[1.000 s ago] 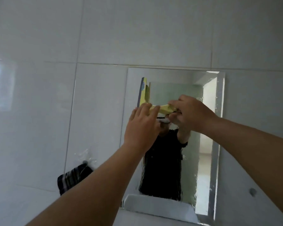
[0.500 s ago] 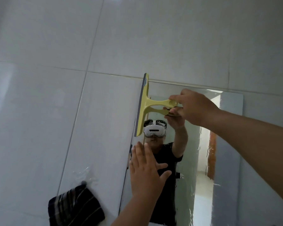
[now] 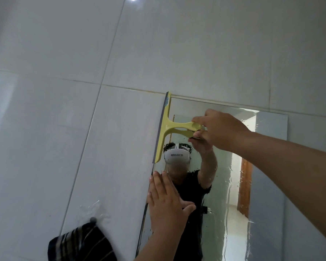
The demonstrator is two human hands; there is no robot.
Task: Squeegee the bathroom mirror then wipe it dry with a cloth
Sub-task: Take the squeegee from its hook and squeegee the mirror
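Note:
A yellow squeegee (image 3: 167,127) stands with its blade upright along the top-left edge of the wall mirror (image 3: 269,166). My right hand (image 3: 222,129) grips its handle from the right. My left hand (image 3: 166,202) is flat and spread against the mirror's left edge, below the blade, holding nothing. The glass carries water streaks down its middle and right. A dark striped cloth (image 3: 81,243) hangs from a wall hook (image 3: 93,220) at the lower left.
Glossy white wall tiles (image 3: 83,129) surround the mirror on the left and above. The mirror reflects a person in a black shirt and a doorway with a wooden door frame.
My left hand let go of the squeegee and dropped to the mirror's left edge. The squeegee shifted to the mirror's top-left corner, and the camera moved closer.

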